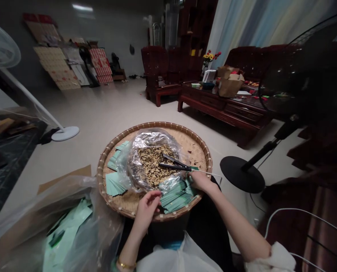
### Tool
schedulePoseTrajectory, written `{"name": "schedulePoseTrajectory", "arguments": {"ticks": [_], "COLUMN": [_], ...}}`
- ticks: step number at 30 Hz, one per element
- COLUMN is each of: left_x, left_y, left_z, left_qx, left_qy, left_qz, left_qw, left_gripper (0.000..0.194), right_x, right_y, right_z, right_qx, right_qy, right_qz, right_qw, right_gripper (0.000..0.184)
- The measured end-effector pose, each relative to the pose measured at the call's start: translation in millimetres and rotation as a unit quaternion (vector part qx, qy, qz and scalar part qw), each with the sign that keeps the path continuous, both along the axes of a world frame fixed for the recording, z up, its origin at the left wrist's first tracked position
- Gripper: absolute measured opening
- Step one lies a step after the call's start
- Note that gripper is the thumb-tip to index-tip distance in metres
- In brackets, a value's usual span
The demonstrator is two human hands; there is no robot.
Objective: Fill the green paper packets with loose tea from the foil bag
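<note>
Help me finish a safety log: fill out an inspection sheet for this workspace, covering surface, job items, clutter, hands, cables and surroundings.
Surface: round woven tray with a raised rim.
Job items: clear bag of loose dark-and-pale mix; green packets at the tray's left and near right; hinged black tool, arms apart, over the mix.
Clutter: dark bits on the tray; large plastic bag containing green pieces, left of the tray.
Hands: left hand beside the near-right packets; right hand at the tool's rear end; both grips unclear.
Cables: thin white cord at the tool's rear; white cable farther right.
Surroundings: white fan left, black fan right; low wooden table and stacked boxes beyond.
</note>
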State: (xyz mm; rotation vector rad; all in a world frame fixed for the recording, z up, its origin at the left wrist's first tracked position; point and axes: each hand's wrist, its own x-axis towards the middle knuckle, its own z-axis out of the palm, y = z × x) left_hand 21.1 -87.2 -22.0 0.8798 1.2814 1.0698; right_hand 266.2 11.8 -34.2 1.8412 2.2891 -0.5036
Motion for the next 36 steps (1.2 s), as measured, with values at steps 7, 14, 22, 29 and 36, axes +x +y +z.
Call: {"name": "schedulePoseTrajectory", "arguments": {"ticks": [7, 14, 22, 29, 36], "left_x": [-5, -4, 32, 24, 0], "left_y": [4, 11, 4, 12, 28], "left_z": [1.8, -1.6, 15.7, 33.4, 31.1], "left_qx": [-0.016, 0.003, 0.200, 0.237, 0.212], "left_qy": [-0.028, 0.001, 0.152, 0.235, 0.259], "left_qz": [-0.006, -0.007, -0.001, 0.039, 0.083], "left_qw": [0.999, 1.000, 0.968, 0.942, 0.939], "left_gripper": [0.037, 0.035, 0.037, 0.026, 0.014], "right_x": [10, 9, -46, -93, -93], "right_y": [7, -7, -58, -61, -57], "right_z": [-0.5, 5.5, 40.1, 36.3, 41.1], "right_qx": [-0.013, 0.045, 0.161, 0.236, 0.317], "right_qy": [0.038, 0.117, 0.557, 0.513, 0.432], "right_qz": [0.006, -0.060, -0.210, -0.127, 0.033], "right_qw": [0.999, 0.990, 0.787, 0.815, 0.844], "right_gripper": [0.042, 0.028, 0.023, 0.021, 0.012]}}
